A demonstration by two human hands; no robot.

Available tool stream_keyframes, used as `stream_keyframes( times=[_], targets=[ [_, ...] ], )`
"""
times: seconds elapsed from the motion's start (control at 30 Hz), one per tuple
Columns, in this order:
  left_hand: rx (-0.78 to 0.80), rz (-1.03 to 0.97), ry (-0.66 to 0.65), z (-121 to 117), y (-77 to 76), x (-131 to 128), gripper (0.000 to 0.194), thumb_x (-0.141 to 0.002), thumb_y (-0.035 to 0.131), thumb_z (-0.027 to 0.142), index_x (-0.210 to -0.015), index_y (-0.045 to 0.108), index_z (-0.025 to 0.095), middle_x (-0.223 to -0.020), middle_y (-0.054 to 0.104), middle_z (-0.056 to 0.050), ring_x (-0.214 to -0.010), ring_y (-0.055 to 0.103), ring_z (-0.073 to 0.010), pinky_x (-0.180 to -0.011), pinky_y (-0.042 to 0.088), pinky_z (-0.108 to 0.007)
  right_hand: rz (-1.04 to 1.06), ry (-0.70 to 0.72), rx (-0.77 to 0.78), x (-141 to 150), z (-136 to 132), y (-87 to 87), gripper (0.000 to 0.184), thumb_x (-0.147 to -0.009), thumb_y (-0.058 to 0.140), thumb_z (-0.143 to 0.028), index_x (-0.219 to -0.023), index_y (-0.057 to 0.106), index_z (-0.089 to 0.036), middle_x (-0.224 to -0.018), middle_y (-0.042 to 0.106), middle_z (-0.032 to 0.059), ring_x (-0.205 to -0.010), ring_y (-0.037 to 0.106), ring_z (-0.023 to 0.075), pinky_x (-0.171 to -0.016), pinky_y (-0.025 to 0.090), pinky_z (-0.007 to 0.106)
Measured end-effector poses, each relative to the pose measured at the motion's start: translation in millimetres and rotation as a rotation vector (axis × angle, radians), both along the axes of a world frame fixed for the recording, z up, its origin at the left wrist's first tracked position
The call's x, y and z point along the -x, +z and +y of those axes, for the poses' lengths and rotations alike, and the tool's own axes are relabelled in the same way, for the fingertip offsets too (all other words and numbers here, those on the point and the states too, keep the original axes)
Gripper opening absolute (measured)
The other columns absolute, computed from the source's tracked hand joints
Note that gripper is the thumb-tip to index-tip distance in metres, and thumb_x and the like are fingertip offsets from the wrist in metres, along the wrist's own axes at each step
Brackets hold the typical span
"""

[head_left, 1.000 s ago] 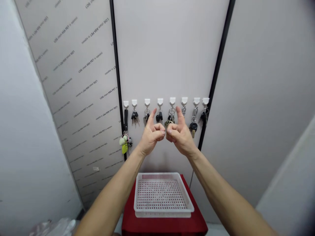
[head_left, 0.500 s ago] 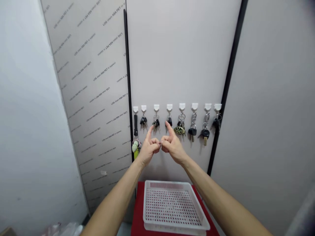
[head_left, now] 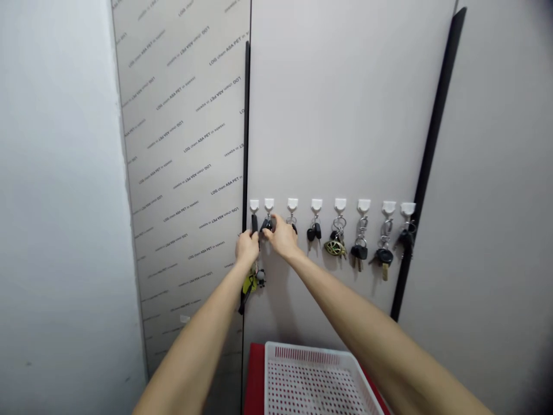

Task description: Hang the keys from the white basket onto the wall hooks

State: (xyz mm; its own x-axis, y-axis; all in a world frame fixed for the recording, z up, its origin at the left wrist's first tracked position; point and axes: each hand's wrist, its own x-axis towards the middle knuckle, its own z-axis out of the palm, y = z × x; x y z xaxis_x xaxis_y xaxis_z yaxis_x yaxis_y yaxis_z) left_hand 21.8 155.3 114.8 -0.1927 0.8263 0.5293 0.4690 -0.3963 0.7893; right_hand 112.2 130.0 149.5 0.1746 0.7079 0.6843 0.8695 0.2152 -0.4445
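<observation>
A row of several white hooks (head_left: 317, 204) is stuck on the grey wall panel, each with a bunch of keys hanging from it. My left hand (head_left: 246, 248) is at the leftmost hook, fingers curled around the black strap (head_left: 254, 222) whose green charm (head_left: 250, 283) dangles below my wrist. My right hand (head_left: 281, 236) is beside it, fingertips pinched on the black keys (head_left: 266, 225) under the second hook. Further right hang black keys (head_left: 314, 232), a green oval fob (head_left: 334, 248) and more black keys (head_left: 383, 256).
A white perforated plastic tray (head_left: 317, 377) sits on a red stand (head_left: 256, 380) below the hooks. Black vertical strips (head_left: 432, 155) border the panel. A film-covered panel with printed text (head_left: 185, 144) stands at the left, next to a plain white wall.
Both hands have moved left along the row, from the middle hooks to the two leftmost ones, and closed on the strap and keys there. My view has swung left and upward.
</observation>
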Motion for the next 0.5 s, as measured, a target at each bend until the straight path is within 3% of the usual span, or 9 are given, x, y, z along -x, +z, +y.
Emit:
stream_keyframes(
  times=[0.13,0.27,0.37,0.5],
  targets=[
    [-0.075,-0.088,-0.027,5.1,22.0,12.9,0.023,-0.065,0.034,0.029,-0.053,0.050,0.016,-0.046,0.045,0.001,-0.049,0.043,-0.0107,-0.047,0.030,-0.020,0.031,-0.004,0.019,-2.5,6.6,6.6,0.028,-0.063,0.042,-0.025,-0.087,0.054,-0.018,-0.070,0.059,0.0062,-0.068,0.052,0.0166,-0.060,0.038,0.027],
    [-0.218,-0.245,-0.035,3.1,53.8,21.5,0.023,-0.064,0.036,0.030,-0.057,0.052,0.016,-0.045,0.044,0.003,-0.046,0.040,-0.0082,-0.044,0.028,-0.018,0.072,0.091,-0.118,-5.7,8.0,28.5,0.025,-0.067,0.038,-0.025,-0.081,0.056,-0.017,-0.073,0.059,0.0052,-0.067,0.052,0.0128,-0.062,0.037,0.023],
    [-0.273,-0.291,-0.128,-5.5,72.5,19.9,0.021,-0.062,0.039,0.029,-0.059,0.054,0.015,-0.046,0.043,0.004,-0.043,0.038,-0.0066,-0.042,0.028,-0.017,0.038,0.216,-0.216,-1.7,2.6,46.1,0.023,-0.067,0.037,-0.024,-0.077,0.057,-0.016,-0.071,0.059,0.0033,-0.066,0.051,0.0105,-0.062,0.037,0.021],
    [-0.214,-0.388,-0.327,-26.9,72.2,12.6,0.021,-0.063,0.039,0.030,-0.065,0.053,0.014,-0.043,0.038,0.005,-0.037,0.035,-0.0045,-0.038,0.027,-0.016,-0.042,0.422,-0.162,-6.7,-18.9,46.6,0.021,-0.067,0.038,-0.023,-0.074,0.056,-0.015,-0.061,0.057,0.0004,-0.053,0.049,0.0073,-0.054,0.037,0.018]
  ],
)
